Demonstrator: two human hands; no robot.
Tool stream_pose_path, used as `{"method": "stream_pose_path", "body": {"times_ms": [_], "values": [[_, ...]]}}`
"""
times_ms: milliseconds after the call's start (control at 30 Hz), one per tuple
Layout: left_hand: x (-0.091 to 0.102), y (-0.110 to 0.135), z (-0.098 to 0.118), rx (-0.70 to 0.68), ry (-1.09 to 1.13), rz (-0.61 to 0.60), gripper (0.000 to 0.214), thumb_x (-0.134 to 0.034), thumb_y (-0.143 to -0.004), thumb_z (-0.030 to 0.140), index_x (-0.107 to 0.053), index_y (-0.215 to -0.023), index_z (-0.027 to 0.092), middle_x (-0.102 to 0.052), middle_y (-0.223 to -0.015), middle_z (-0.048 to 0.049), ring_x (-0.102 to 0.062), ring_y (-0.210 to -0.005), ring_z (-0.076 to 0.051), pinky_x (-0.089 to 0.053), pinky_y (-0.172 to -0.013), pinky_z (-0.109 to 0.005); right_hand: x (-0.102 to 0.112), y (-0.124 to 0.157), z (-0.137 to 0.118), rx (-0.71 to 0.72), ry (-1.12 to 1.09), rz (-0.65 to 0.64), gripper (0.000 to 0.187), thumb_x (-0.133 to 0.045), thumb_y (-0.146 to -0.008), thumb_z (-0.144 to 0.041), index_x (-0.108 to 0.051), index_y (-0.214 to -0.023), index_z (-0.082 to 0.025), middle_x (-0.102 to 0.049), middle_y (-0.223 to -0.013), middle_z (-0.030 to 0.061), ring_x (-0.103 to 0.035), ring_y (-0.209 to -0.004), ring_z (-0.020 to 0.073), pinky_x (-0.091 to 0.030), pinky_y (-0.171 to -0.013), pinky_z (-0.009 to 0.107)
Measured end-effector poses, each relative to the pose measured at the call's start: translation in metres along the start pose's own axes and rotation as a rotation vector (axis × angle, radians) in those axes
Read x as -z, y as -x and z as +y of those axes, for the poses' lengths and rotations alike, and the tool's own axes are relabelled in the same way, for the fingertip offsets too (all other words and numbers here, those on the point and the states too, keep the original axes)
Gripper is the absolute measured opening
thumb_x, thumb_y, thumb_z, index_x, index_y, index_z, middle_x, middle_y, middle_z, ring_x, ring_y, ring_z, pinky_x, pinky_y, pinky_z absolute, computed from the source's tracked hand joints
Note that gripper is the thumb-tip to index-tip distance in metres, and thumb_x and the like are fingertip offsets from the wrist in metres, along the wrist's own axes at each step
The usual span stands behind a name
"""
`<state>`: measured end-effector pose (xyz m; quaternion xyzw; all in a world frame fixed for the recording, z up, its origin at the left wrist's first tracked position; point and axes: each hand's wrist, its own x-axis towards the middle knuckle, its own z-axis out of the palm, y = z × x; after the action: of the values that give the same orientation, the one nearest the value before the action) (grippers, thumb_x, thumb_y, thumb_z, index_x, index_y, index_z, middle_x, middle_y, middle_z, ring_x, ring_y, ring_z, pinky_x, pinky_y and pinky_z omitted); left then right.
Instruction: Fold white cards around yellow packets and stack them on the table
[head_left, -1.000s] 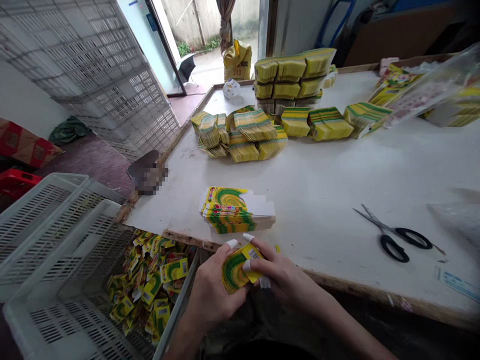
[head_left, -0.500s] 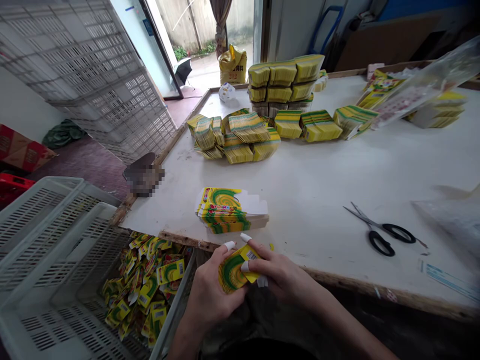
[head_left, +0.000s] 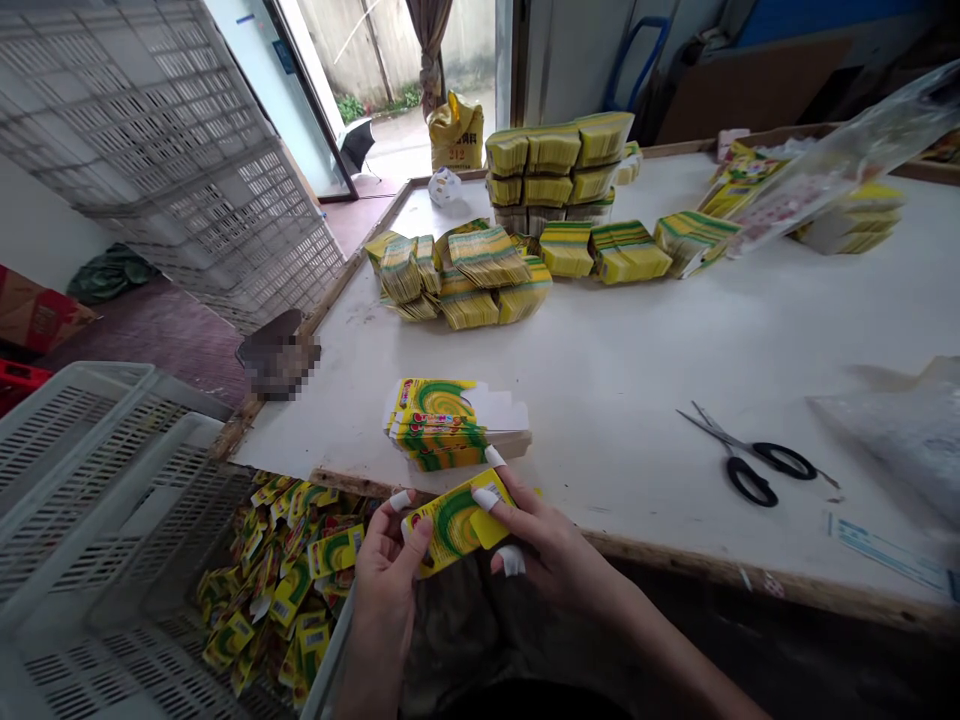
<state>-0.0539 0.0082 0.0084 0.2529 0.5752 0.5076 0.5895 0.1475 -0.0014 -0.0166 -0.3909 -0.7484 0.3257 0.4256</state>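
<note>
A small yellow-and-green printed carton is held between my two hands at the table's front edge. My left hand pinches its left end between thumb and fingers. At the right end, my right hand grips it near a yellow flap. White tape wraps several of my fingertips. Just beyond the hands lies a stack of flat, unfolded cartons, printed side up with white flaps toward the right. To the lower left, a plastic crate holds a heap of similar yellow cartons.
Bundles of flat cartons and a taller stack stand at the back of the white table. Black-handled scissors lie at right, beside a clear plastic bag. Tall white crates lean at left.
My left hand has shifted left to the carton's end, showing more of its printed face. My right hand stays at the right end. The whole view has moved slightly.
</note>
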Motion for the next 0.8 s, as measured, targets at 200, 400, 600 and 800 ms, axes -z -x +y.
{"method": "stream_pose_path", "body": {"times_ms": [200,400,600,800], "values": [[-0.005,0.008,0.000,-0.081,-0.059,-0.004,0.039,-0.085,-0.063,0.032,-0.066,-0.093,0.017,-0.072,-0.073,0.0013,-0.068,-0.065,-0.011,-0.055,-0.065,-0.019,-0.006,0.003,0.002,-0.104,-0.065,0.036,0.049,-0.046,-0.092,-0.011,-0.050,-0.140,-0.022,-0.023,-0.158,0.0176,-0.044,-0.136,0.0272,-0.046,-0.102,0.039],[-0.007,0.018,-0.009,-0.099,-0.005,0.012,0.039,-0.084,-0.065,0.033,-0.066,-0.096,0.017,-0.073,-0.078,0.0010,-0.069,-0.071,-0.010,-0.055,-0.071,-0.019,-0.005,-0.005,-0.011,-0.353,-0.522,0.156,0.065,-0.059,-0.090,-0.038,-0.035,-0.148,-0.022,-0.043,-0.150,0.0138,-0.049,-0.132,0.0268,-0.048,-0.101,0.038],[-0.004,0.024,-0.025,-0.134,-0.050,0.085,0.044,-0.085,-0.064,0.036,-0.065,-0.097,0.016,-0.073,-0.075,-0.0002,-0.067,-0.066,-0.011,-0.054,-0.063,-0.019,-0.013,-0.012,-0.019,-0.457,-0.518,0.271,0.055,-0.049,-0.093,-0.046,-0.047,-0.142,-0.020,-0.053,-0.143,0.0113,-0.053,-0.128,0.0269,-0.044,-0.106,0.044],[0.008,0.020,-0.026,-0.115,-0.063,0.127,0.050,-0.087,-0.056,0.044,-0.066,-0.092,0.017,-0.072,-0.071,0.0002,-0.067,-0.065,-0.015,-0.055,-0.062,-0.023,-0.021,-0.017,-0.018,-0.417,-0.307,0.291,0.038,-0.042,-0.096,-0.036,-0.063,-0.124,-0.019,-0.073,-0.108,0.0113,-0.068,-0.096,0.0253,-0.056,-0.085,0.039]]}}
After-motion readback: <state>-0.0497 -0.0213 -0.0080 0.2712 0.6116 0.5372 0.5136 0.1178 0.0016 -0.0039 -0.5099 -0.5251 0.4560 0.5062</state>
